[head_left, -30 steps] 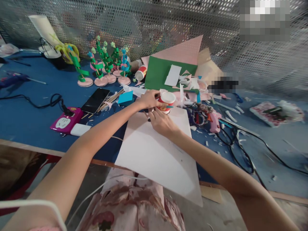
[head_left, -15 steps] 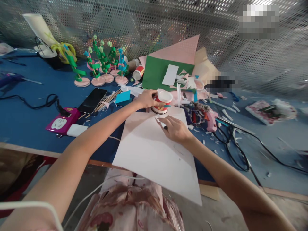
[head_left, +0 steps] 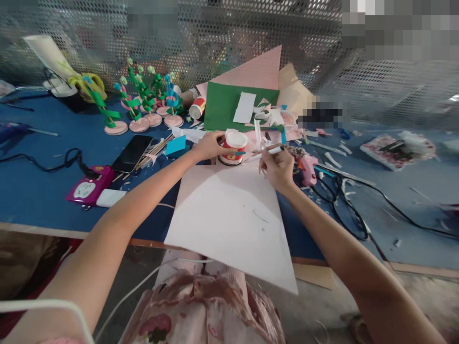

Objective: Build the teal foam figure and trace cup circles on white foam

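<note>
A red-and-white paper cup stands at the far edge of a large white sheet. My left hand is closed around its left side, the thumb lying across its front. To the right of the cup, my right hand grips a slim white marker, its dark end pointing right. Part of the marker is hidden by my fingers. A few faint pen marks show on the sheet, which overhangs the table's near edge above my lap.
Several green paper spirals on pink bases stand at back left. A phone and a magenta power strip lie left. Behind the cup rises a green board with paper scraps. A pink glue gun and its black cord lie right.
My right hand has moved up and right, from over the sheet beside the cup, and the white marker now shows clearly in it. My left hand stays on the cup.
</note>
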`<state>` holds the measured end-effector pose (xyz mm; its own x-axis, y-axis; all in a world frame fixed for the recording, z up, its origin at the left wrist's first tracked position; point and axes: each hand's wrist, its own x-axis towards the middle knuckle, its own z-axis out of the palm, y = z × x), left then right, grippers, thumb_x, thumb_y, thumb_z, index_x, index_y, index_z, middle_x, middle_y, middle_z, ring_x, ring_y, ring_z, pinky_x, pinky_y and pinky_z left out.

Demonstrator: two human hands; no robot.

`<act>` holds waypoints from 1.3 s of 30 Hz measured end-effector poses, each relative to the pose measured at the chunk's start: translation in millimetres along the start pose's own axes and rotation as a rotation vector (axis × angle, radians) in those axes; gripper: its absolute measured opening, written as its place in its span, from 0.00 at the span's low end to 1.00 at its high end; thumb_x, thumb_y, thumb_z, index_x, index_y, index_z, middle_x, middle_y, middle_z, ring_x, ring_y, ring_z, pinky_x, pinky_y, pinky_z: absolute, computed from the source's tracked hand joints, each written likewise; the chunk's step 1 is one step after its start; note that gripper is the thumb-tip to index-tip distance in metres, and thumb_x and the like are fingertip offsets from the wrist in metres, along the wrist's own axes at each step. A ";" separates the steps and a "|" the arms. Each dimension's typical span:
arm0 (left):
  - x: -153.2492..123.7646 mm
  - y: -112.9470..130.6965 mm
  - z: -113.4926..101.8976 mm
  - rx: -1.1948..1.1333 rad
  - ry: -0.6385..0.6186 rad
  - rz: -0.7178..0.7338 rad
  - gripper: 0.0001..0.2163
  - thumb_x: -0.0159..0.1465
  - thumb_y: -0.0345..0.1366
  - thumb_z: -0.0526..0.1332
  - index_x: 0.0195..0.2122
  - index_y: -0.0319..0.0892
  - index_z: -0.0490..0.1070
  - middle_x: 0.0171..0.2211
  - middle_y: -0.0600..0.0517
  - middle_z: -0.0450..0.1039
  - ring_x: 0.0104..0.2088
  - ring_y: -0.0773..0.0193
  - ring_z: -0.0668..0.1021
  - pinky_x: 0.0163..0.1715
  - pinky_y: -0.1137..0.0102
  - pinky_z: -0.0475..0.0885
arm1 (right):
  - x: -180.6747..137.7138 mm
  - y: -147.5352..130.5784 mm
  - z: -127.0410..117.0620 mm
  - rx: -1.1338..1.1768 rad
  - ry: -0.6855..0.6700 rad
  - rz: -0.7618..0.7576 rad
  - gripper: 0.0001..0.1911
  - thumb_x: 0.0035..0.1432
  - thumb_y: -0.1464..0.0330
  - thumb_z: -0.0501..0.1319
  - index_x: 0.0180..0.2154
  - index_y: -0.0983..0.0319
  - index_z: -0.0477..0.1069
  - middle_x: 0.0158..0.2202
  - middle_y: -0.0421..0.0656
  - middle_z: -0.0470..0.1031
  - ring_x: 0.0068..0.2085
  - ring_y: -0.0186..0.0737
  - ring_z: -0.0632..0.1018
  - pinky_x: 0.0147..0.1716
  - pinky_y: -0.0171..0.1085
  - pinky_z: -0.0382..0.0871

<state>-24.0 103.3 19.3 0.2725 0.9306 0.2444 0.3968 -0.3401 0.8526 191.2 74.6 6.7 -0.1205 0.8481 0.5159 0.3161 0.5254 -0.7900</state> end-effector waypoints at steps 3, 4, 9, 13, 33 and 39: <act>1.6 -2.5 -0.1 0.012 -0.007 0.010 0.17 0.44 0.46 0.68 0.26 0.40 0.66 0.21 0.57 0.55 0.21 0.73 0.61 0.23 0.73 0.53 | 10.4 7.2 2.2 0.080 0.055 0.080 0.19 0.54 0.53 0.58 0.21 0.60 0.61 0.12 0.35 0.61 0.14 0.27 0.61 0.14 0.30 0.53; 2.5 -3.4 -0.2 0.021 -0.005 0.019 0.17 0.44 0.45 0.68 0.25 0.40 0.65 0.21 0.57 0.56 0.22 0.72 0.61 0.23 0.73 0.53 | 13.9 9.9 2.7 0.089 0.076 0.105 0.20 0.54 0.53 0.59 0.21 0.60 0.60 0.12 0.35 0.61 0.13 0.26 0.60 0.14 0.30 0.52; 5.8 -5.8 -0.9 0.050 0.002 0.047 0.18 0.44 0.47 0.67 0.21 0.40 0.60 0.20 0.58 0.54 0.24 0.71 0.58 0.25 0.72 0.53 | 30.0 20.4 6.6 0.118 0.113 0.178 0.20 0.52 0.53 0.60 0.20 0.59 0.58 0.11 0.33 0.60 0.12 0.26 0.59 0.12 0.30 0.51; 7.7 -7.2 -0.9 0.094 0.022 0.067 0.20 0.43 0.47 0.67 0.19 0.41 0.56 0.20 0.58 0.52 0.24 0.71 0.57 0.25 0.71 0.51 | 42.6 22.8 14.6 0.153 0.112 0.203 0.19 0.52 0.55 0.61 0.20 0.59 0.58 0.11 0.33 0.59 0.12 0.26 0.59 0.12 0.30 0.50; 5.3 -0.4 -0.6 0.068 0.009 0.045 0.16 0.44 0.43 0.68 0.25 0.39 0.66 0.22 0.58 0.54 0.25 0.71 0.57 0.27 0.71 0.52 | 84.3 34.3 56.5 0.358 -0.103 0.496 0.20 0.48 0.57 0.65 0.19 0.59 0.56 0.11 0.30 0.54 0.13 0.26 0.59 0.13 0.30 0.52; 5.9 -0.3 0.0 0.068 0.024 0.034 0.17 0.42 0.44 0.69 0.24 0.38 0.66 0.23 0.56 0.59 0.26 0.70 0.60 0.27 0.71 0.54 | 100.3 28.1 70.9 0.335 -0.233 0.536 0.17 0.50 0.66 0.65 0.19 0.62 0.58 0.15 0.34 0.61 0.17 0.28 0.65 0.17 0.31 0.60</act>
<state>-22.6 109.0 20.5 0.2662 0.9212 0.2840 0.4465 -0.3789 0.8106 121.3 179.3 12.8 -0.2401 0.9702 -0.0315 0.0846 -0.0114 -0.9964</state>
